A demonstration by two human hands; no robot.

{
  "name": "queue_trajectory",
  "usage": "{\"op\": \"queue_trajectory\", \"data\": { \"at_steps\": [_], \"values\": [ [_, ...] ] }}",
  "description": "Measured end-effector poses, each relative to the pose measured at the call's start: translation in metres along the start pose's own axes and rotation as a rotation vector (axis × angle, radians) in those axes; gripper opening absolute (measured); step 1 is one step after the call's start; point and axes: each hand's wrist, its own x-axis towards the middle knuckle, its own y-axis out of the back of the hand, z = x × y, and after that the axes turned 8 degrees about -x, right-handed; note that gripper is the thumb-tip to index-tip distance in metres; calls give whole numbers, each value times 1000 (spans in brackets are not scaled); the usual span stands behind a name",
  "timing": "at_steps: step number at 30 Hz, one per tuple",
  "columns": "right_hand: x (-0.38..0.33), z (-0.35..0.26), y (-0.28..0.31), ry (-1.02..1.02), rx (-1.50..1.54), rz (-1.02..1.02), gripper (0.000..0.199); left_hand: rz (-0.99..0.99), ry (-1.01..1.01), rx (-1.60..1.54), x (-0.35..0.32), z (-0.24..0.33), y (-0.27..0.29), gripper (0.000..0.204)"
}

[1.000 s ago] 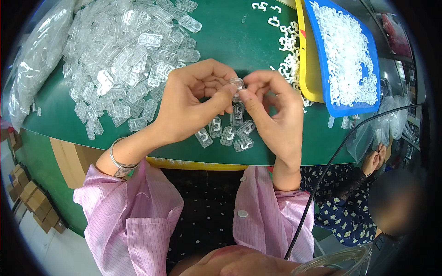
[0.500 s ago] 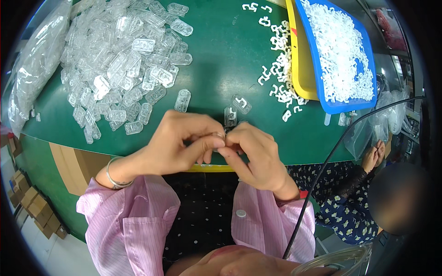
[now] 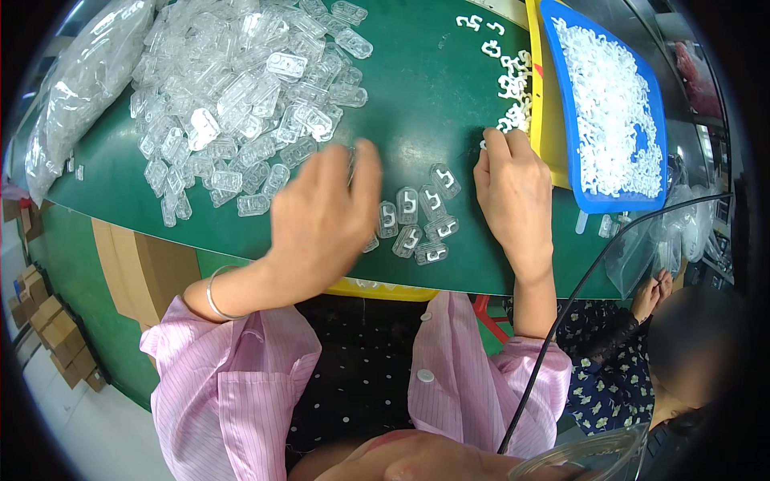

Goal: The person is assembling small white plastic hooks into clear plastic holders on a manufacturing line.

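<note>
Lower part of the frame is just pink striped sleeves (image 3: 241, 377) and a dark dotted apron; at the lower right another person's hand (image 3: 651, 293) rests beside a clear plastic bag (image 3: 654, 240).

Moving up, the left hand (image 3: 325, 212) sits mid-frame over the green table (image 3: 425, 104), blurred, fingers stretched out and fairly loose, tips pointing at the heap; can't tell if it's got anything pinched. There's a thin bangle (image 3: 212, 295) on that wrist. The right hand (image 3: 513, 192) is just right of centre, palm down, fingertips curled onto the scattered small white clips (image 3: 513, 88) by the tray edge, whatever is under them is hidden.

Between the two hands lies a little cluster of finished clear cases with clips (image 3: 417, 220), flat on the table.

Farther up, the big pile of clear plastic cases (image 3: 241, 96) fills the upper left, with a bulging clear bag (image 3: 76, 88) at the far left edge. Upper right: a blue tray (image 3: 561, 120) heaped with white clips, sitting on a yellow tray (image 3: 545, 128)
</note>
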Motion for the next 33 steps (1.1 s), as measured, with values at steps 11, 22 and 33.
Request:
{"op": "queue_trajectory", "data": {
  "at_steps": [11,22,33],
  "values": [
    [9,9,12,-62,368,22,11,-151,173,-564,21,-36,11,26],
    [3,-35,25,-181,1747,93,14,-151,351,-1497,40,-22,5,39],
    [4,-49,24,-300,1380,190,10,-104,361,-1429,33,-19,-3,31]
  ]
}}
